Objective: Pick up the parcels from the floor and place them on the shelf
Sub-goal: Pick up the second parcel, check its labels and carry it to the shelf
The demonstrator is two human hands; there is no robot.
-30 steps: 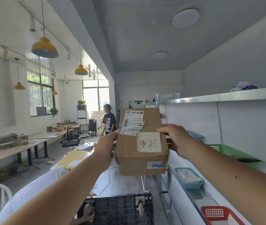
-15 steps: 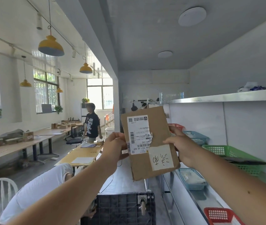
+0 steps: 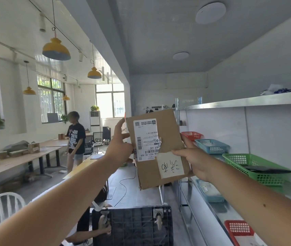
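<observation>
I hold a brown cardboard parcel (image 3: pixel 167 132) up at chest height in both hands. It stands on end, tilted slightly left, with a white shipping label and a handwritten white sticker facing me. My left hand (image 3: pixel 120 148) grips its left edge, fingers behind and thumb in front. My right hand (image 3: pixel 194 158) grips the lower right edge. The metal shelf (image 3: pixel 247 101) runs along the wall to my right, its upper board just above and right of the parcel.
Coloured baskets sit on the lower shelf level: red (image 3: pixel 191 135), blue (image 3: pixel 212 146), green (image 3: pixel 252 166), another red (image 3: pixel 238 229). An upturned black trolley (image 3: pixel 134 226) lies below, a crouching person beside it. Another person (image 3: pixel 75 139) stands by the long tables at left. A white chair (image 3: pixel 1 206) is nearby.
The parcel has turned from lying wide to standing on end, and has risen a little. My view has swung right, so the standing person appears further left.
</observation>
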